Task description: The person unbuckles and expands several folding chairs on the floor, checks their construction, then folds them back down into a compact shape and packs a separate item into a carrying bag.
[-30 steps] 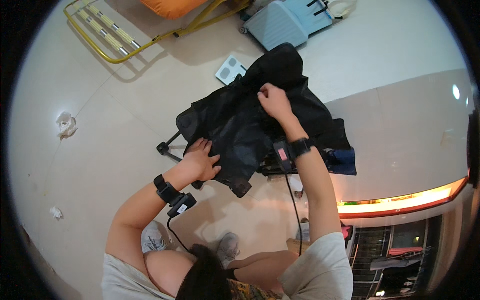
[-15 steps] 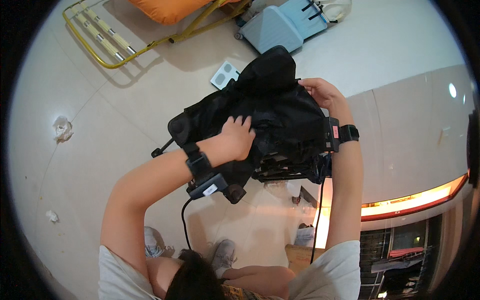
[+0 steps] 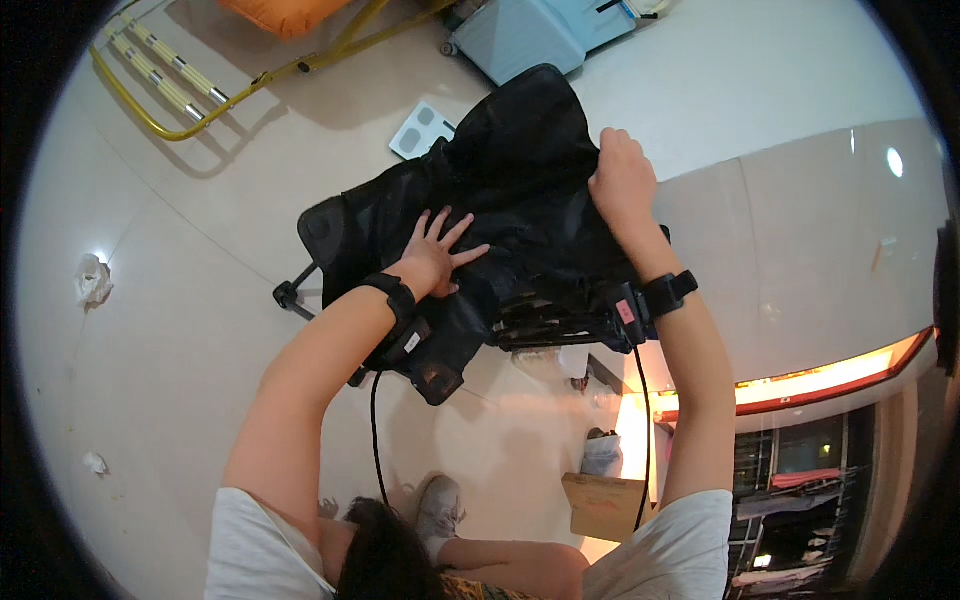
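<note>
A black fabric piece (image 3: 520,150) with reinforced corner patches is draped over a black folding frame (image 3: 288,296), whose legs show at the left and beneath. My left hand (image 3: 437,255) lies on the fabric with its fingers spread. My right hand (image 3: 622,180) is closed on the fabric's right edge, fingers curled around it. Black devices with cables are strapped to both my wrists.
Behind are a yellow metal frame (image 3: 240,100) with an orange cushion (image 3: 275,12), a light-blue suitcase (image 3: 510,35) and a white scale (image 3: 420,130). Crumpled white paper (image 3: 93,280) lies at left; a cardboard piece (image 3: 600,505) and a glossy lit unit (image 3: 780,250) are at right.
My right hand has moved from the middle of the fabric to its right edge and closed on it. My left hand has moved up from the lower-left part toward the middle.
</note>
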Action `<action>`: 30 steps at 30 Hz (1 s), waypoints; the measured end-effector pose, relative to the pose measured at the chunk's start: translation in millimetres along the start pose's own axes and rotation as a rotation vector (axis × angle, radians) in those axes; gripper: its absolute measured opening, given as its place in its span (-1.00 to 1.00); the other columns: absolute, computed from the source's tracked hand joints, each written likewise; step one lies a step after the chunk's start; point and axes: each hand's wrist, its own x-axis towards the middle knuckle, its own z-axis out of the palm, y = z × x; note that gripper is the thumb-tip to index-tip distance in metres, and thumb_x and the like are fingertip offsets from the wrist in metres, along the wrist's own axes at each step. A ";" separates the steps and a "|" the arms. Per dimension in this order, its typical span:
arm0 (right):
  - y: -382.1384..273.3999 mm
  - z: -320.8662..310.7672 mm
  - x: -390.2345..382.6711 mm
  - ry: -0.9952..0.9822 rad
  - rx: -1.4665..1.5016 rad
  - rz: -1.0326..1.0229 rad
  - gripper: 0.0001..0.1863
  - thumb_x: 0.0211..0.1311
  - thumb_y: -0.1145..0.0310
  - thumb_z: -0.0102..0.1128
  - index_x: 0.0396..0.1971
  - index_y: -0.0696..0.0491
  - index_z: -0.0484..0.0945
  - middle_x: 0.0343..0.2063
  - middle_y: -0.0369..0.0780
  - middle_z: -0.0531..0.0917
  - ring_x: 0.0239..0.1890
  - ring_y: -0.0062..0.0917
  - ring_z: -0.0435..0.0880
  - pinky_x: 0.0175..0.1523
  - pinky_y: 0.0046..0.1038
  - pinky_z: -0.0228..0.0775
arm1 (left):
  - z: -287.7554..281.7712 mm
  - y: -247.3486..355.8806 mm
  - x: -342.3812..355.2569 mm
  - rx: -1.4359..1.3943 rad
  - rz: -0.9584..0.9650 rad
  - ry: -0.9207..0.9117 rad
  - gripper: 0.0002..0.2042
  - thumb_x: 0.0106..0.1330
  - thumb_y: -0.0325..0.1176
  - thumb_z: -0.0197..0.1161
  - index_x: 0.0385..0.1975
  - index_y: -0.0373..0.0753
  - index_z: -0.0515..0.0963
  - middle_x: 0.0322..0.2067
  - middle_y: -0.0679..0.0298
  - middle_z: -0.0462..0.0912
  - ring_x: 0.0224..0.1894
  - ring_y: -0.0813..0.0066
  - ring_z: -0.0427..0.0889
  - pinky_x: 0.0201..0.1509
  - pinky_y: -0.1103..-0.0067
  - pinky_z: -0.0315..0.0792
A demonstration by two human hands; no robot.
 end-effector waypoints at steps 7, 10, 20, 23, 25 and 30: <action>24.7 15.1 40.3 -0.424 0.693 0.228 -0.83 -0.18 0.48 0.11 -0.50 0.17 0.41 -0.54 -0.10 0.52 -0.42 -0.26 0.52 -0.30 -0.35 0.33 | 14.1 -11.5 0.4 -0.075 -0.010 0.025 -0.27 0.14 0.09 0.03 0.25 0.37 -0.26 0.30 0.29 -0.49 0.33 0.10 -0.49 0.28 0.13 -0.49; 13.7 18.9 31.6 -0.264 0.499 0.253 -0.87 -0.19 0.51 0.07 -0.54 0.16 0.39 -0.55 -0.09 0.51 -0.41 -0.23 0.51 -0.34 -0.34 0.33 | 24.3 -8.9 2.9 -0.064 0.004 0.037 -0.28 0.15 0.13 -0.02 0.25 0.36 -0.29 0.30 0.27 -0.49 0.32 0.09 -0.49 0.28 0.12 -0.49; -103.4 4.6 -16.2 -0.053 0.173 -0.616 -0.76 -0.15 0.45 0.04 -0.35 0.07 0.39 -0.30 -0.20 0.43 -0.28 -0.42 0.44 -0.25 -0.43 0.27 | 28.8 -12.9 -4.8 -0.072 0.002 -0.006 -0.31 0.19 0.18 -0.15 0.27 0.24 -0.28 0.31 0.26 -0.43 0.33 0.15 -0.51 0.29 0.16 -0.54; -103.1 42.6 -22.1 -0.206 0.071 -0.660 -0.52 -0.04 0.39 0.04 0.00 -0.02 0.36 0.10 -0.27 0.30 0.10 -0.44 0.28 0.09 -0.33 0.13 | 30.8 -12.2 -4.3 -0.060 0.010 0.041 -0.31 0.20 0.18 -0.18 0.28 0.19 -0.26 0.31 0.25 -0.41 0.33 0.19 -0.50 0.29 0.19 -0.56; -102.3 58.4 -23.3 -0.220 -0.140 -0.583 -0.43 0.05 0.34 0.00 0.15 -0.17 0.23 0.27 -0.38 0.00 0.25 -0.49 0.05 0.25 -0.27 -0.07 | 28.9 -8.8 -4.2 -0.083 0.023 0.038 -0.30 0.19 0.20 -0.18 0.28 0.15 -0.24 0.31 0.25 -0.40 0.33 0.21 -0.49 0.30 0.20 -0.56; -116.7 80.3 -34.3 -0.276 -0.410 -0.477 -0.30 -0.01 0.27 0.08 0.21 -0.11 0.08 0.26 -0.38 0.01 0.28 -0.55 -0.02 0.28 -0.22 -0.15 | 33.6 -13.2 -7.5 -0.093 -0.004 0.016 -0.26 0.15 0.22 -0.15 0.28 0.12 -0.22 0.31 0.28 -0.40 0.34 0.26 -0.49 0.29 0.24 -0.58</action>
